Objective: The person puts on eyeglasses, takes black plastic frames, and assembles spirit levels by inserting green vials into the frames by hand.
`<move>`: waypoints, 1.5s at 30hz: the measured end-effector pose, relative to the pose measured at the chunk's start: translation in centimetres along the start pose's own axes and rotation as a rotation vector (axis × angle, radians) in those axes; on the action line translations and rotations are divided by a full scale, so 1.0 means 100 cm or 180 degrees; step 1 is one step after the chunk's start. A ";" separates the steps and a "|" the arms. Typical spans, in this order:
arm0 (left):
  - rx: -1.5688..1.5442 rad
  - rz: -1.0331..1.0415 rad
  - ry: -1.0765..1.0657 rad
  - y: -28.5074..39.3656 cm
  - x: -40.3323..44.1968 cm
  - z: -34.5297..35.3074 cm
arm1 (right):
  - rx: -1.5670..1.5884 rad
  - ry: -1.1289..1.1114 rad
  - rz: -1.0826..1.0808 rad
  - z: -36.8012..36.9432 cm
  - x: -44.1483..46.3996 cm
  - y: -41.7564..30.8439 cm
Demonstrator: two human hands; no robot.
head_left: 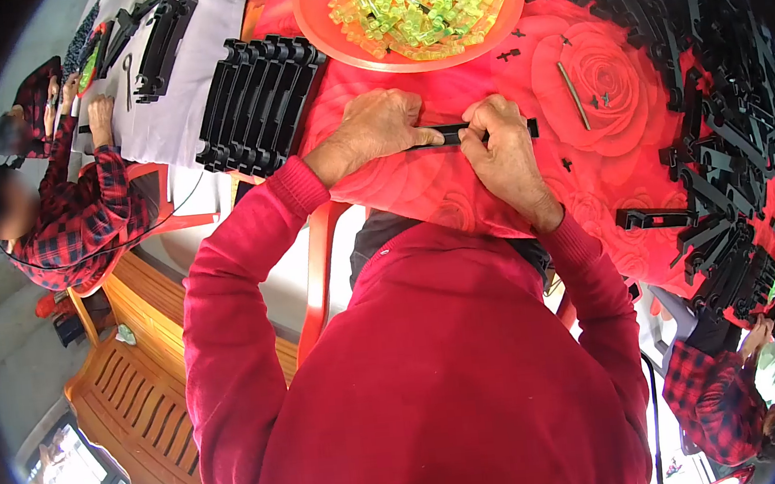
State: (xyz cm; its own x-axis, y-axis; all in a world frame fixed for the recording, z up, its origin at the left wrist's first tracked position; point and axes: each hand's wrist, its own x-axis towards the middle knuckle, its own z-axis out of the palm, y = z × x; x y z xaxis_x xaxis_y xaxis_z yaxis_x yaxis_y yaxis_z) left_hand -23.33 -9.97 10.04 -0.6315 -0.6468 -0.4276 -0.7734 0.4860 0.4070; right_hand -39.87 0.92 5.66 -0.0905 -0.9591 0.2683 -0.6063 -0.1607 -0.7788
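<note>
The right hand (499, 149) is nearly closed, pinching the black strip (450, 136) with bent thumb and fingers. The left hand (382, 123) is curled, with its thumb on the strip's left part. So the strip lies between the 2 hands, over the red bench cloth (618, 139); whether it rests on the cloth I cannot surely say, because the fingers cover much of it. If the 2 hands press unequally, the strip could twist or crack, or a thumb could slip from its narrow face.

A little outward, small black bits (509, 53) lie loose, and a passing hand could sweep them away. The thin rod (573, 95) could roll if the cloth is pulled. Ahead, the bowl (317, 29) is heaped with yellow-green pieces (422, 4); a knock on its rim could spill some. At left, the row of black parts (260, 106) is near the left sleeve (295, 190), which could push it out of line. At right, the tangled pile (720, 148) could slide inward if disturbed.
</note>
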 end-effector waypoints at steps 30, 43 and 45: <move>0.0163 -0.0003 -0.0076 0.007 0.007 -0.001 | -0.0115 0.0208 0.0145 0.007 0.000 -0.002; 0.0464 -0.0337 -0.0363 0.021 0.012 -0.008 | -0.0059 -0.0125 0.0062 -0.003 0.004 0.005; 0.0435 -0.0342 -0.0324 0.022 0.011 -0.008 | -0.0065 -0.0153 -0.0015 -0.008 0.003 0.006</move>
State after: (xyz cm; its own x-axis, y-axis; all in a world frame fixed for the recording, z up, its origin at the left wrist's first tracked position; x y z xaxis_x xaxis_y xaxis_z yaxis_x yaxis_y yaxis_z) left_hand -25.72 -10.11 11.09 -0.5420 -0.6399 -0.5448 -0.8325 0.4972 0.2443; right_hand -40.88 0.72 5.67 -0.0499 -0.9685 0.2440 -0.6226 -0.1609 -0.7658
